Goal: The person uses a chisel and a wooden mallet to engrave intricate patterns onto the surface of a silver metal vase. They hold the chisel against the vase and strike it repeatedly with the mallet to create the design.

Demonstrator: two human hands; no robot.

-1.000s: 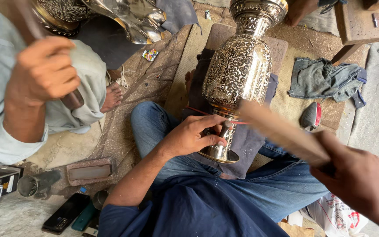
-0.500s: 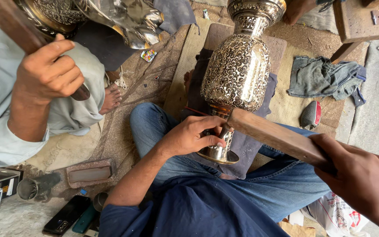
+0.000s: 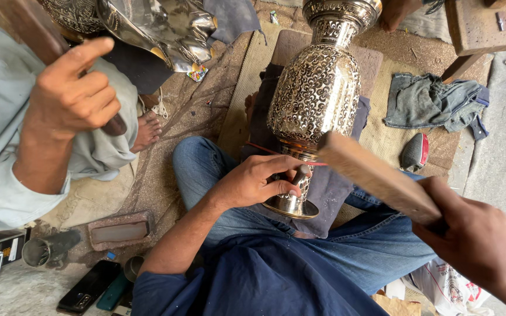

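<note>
Filigreed silver vase (image 3: pixel 314 96) lies across your lap; your left hand (image 3: pixel 253 181) pinches a chisel (image 3: pixel 300 175) at its stem, your right hand (image 3: pixel 481 246) grips a flat wooden mallet (image 3: pixel 376 175).

Soft, even daylight; sharp in the middle, blurred where things move.

Diffuse light fills the frame with only faint, soft shadows under the engraved metal vase (image 3: pixel 317 99). Bright glare sits on its polished neck at the top and on the shiny metal piece (image 3: pixel 159 29) in the upper left. The wooden slat (image 3: pixel 382 178) and the right hand (image 3: pixel 481 246) at the lower right are smeared by motion blur. Straight lines bend slightly toward the frame's edges, a wide-lens stretch.
</note>
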